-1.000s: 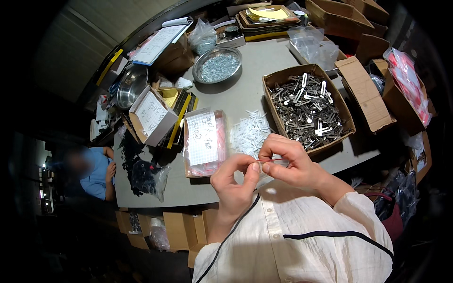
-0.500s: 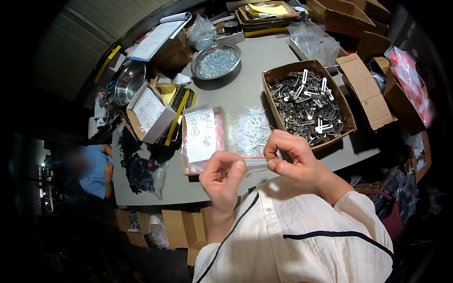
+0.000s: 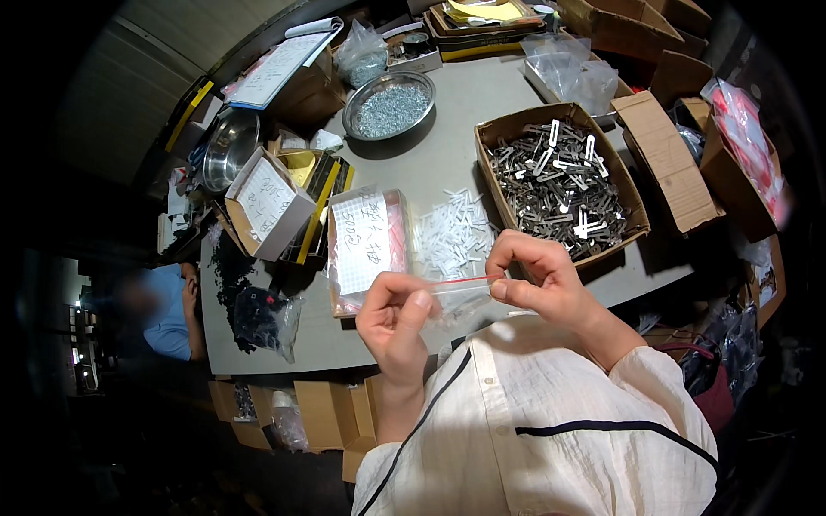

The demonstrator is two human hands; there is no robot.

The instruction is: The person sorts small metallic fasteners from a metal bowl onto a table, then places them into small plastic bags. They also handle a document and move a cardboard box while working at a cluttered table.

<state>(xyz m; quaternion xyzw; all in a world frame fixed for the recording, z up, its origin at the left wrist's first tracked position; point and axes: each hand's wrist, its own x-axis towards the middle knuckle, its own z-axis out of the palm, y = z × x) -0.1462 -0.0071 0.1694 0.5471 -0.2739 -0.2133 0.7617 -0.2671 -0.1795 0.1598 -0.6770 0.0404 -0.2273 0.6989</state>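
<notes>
Between my two hands a small clear zip bag with a red strip along its top edge is stretched out. My left hand pinches one end of the strip, thumb against fingers. The other end is pinched by my right hand. What the bag holds, if anything, I cannot make out. Just beyond it lies a spread of white plastic tube-like pieces on the table. A shallow box with a handwritten sheet and red-edged bags stands beyond my left hand. Past my right hand is a carton full of flat metal clips.
A metal bowl of small shiny parts stands at the back of the grey table. Dark parts and a bag of them lie at the left. Another person sits far left. Open cartons line the right.
My hands have moved slightly apart, pulling the bag's red strip tauter, and more of the clear bag shows below it. The whole view has shifted a little.
</notes>
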